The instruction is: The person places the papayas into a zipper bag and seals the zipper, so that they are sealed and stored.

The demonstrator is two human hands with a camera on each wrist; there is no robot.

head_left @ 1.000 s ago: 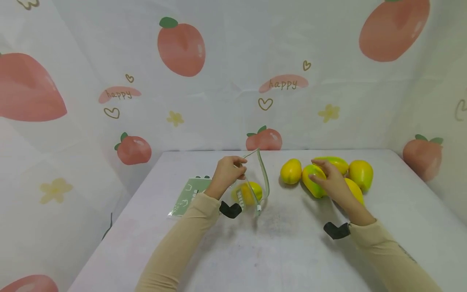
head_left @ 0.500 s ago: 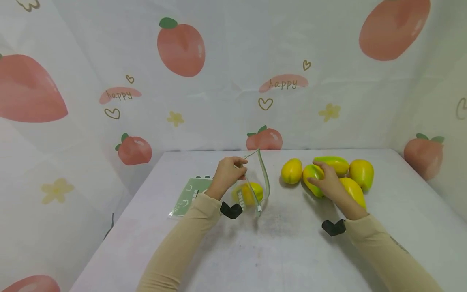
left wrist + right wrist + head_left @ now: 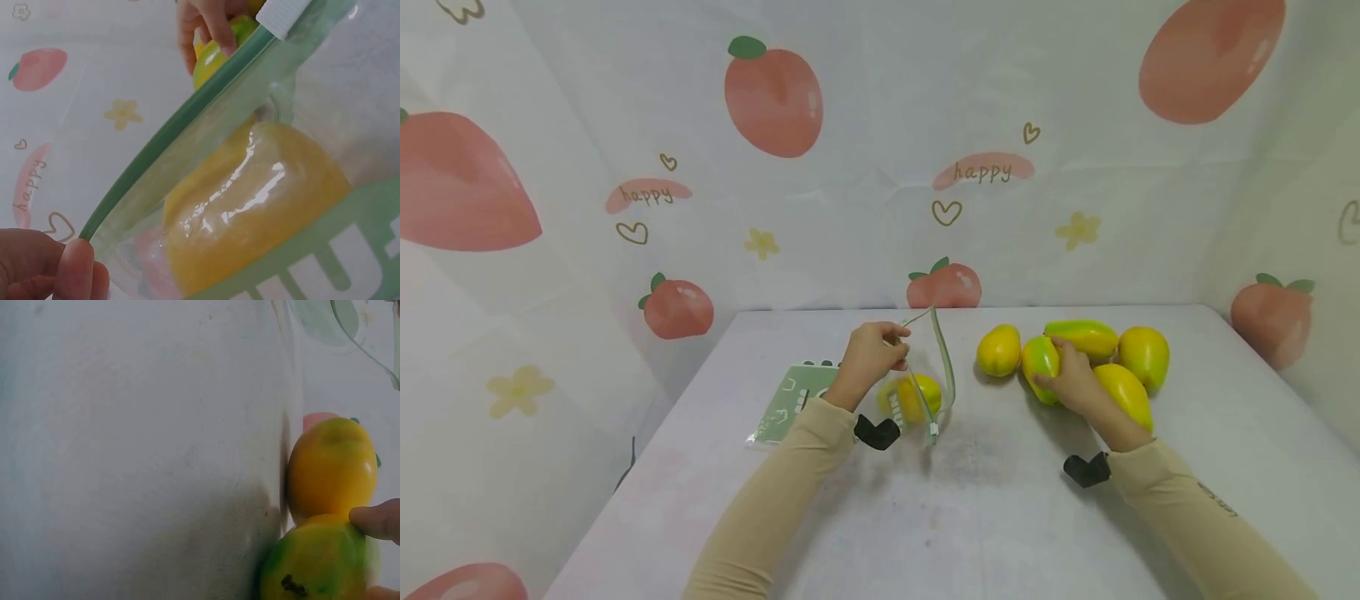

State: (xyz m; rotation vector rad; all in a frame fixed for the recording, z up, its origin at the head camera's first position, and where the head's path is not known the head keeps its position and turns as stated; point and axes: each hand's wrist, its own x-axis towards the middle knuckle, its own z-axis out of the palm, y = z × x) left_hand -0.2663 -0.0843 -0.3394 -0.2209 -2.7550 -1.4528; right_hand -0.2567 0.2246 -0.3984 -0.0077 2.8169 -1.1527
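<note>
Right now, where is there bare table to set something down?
Bare: the table between left sleeve and right sleeve, and right of the fruits. Crowded: among those fruits, where the right fingers are, and around the open bag and green packet.

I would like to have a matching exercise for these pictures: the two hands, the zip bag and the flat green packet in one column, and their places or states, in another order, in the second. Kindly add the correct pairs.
Column one
1. Left hand
2. Right hand
3. Zip bag
4. Flat green packet

Column two
A. Is open, with a yellowish fruit inside
B. Lies on the table
C. Grips a green-and-yellow fruit
D. Pinches a green-trimmed edge

Right pairs: 1-D, 2-C, 3-A, 4-B
</note>
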